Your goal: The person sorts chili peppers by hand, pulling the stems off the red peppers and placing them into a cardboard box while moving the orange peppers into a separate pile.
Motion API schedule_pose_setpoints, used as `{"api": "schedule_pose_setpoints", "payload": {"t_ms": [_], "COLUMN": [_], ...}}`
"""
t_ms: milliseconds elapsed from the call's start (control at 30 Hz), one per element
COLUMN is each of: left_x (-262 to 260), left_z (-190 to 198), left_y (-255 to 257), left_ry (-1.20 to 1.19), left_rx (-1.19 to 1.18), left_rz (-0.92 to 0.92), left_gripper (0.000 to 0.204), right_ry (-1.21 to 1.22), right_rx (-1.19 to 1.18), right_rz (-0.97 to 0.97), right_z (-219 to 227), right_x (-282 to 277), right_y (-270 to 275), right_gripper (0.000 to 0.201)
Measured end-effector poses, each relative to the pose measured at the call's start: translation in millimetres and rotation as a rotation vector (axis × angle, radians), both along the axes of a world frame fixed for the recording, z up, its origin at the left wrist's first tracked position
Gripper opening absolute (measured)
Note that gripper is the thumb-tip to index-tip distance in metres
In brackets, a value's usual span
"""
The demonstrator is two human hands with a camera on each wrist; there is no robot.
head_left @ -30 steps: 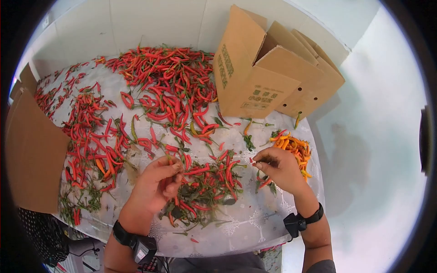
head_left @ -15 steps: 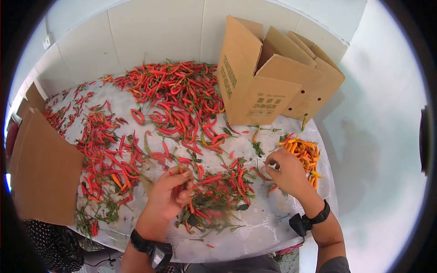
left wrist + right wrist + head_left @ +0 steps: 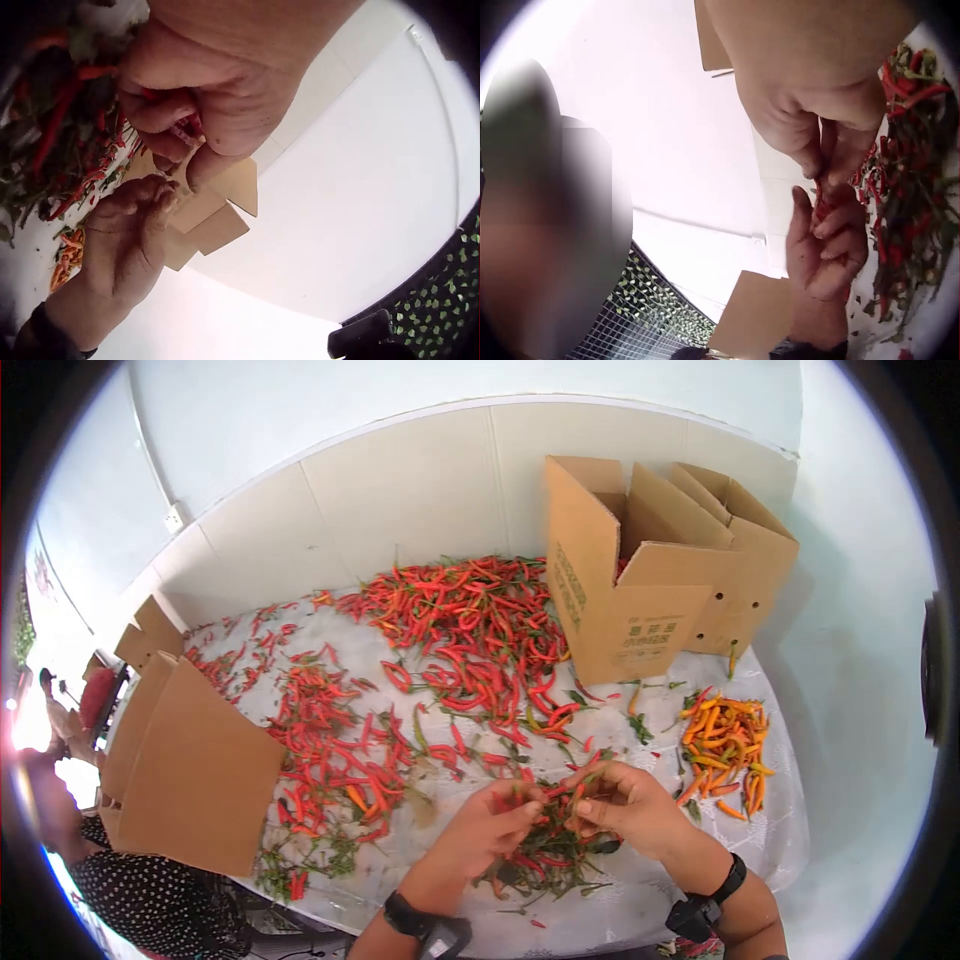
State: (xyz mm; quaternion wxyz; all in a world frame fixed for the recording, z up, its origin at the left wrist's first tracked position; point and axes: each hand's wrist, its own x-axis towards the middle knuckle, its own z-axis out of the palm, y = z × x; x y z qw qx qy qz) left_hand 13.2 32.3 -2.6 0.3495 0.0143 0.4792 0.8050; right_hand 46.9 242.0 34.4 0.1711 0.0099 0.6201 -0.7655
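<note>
My left hand (image 3: 490,820) and right hand (image 3: 630,810) meet fingertip to fingertip over a heap of red chili peppers with leaves and stems (image 3: 550,860). Curled left fingers hold a red chili pepper (image 3: 186,129), mostly hidden inside the hand. From the right side, my thumb and forefinger pinch the end of a thin red chili pepper (image 3: 821,196) that reaches into the left hand. A pile of orange chili peppers (image 3: 725,745) lies to the right of the right hand. Loose red chili peppers (image 3: 340,760) spread over the table beyond the left hand.
A large red chili pile (image 3: 470,610) lies against the wall. Open cardboard boxes (image 3: 640,610) stand at the back right, and another cardboard box (image 3: 200,760) at the left edge. A person in a dotted top (image 3: 150,890) is at the far left. Green stems (image 3: 310,860) lie near that box.
The right hand has moved left from beside the orange pile to meet the left hand. The head view has swung left and up, bringing in the person at the left.
</note>
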Motion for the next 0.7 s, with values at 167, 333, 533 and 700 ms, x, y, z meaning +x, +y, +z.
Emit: {"api": "schedule_pose_setpoints", "payload": {"t_ms": [167, 333, 533, 700], "left_x": [3, 1, 2, 5], "left_z": [-6, -10, -2, -8], "left_y": [3, 2, 5, 7], "left_ry": [0.166, 0.237, 0.137, 0.323], "left_rx": [-0.110, -0.174, -0.337, -0.251], "left_rz": [-0.015, -0.087, 0.012, -0.055], "left_gripper": [0.026, 0.025, 0.025, 0.025], "right_ry": [0.214, 0.321, 0.341, 0.241], "right_rx": [0.175, 0.219, 0.272, 0.083], "right_rz": [-0.094, -0.150, -0.157, -0.132], "right_z": [-39, -44, -36, -34], "right_x": [0, 8, 7, 11], "right_y": [-25, -30, -20, -24], "right_gripper": [0.021, 0.015, 0.015, 0.011]}}
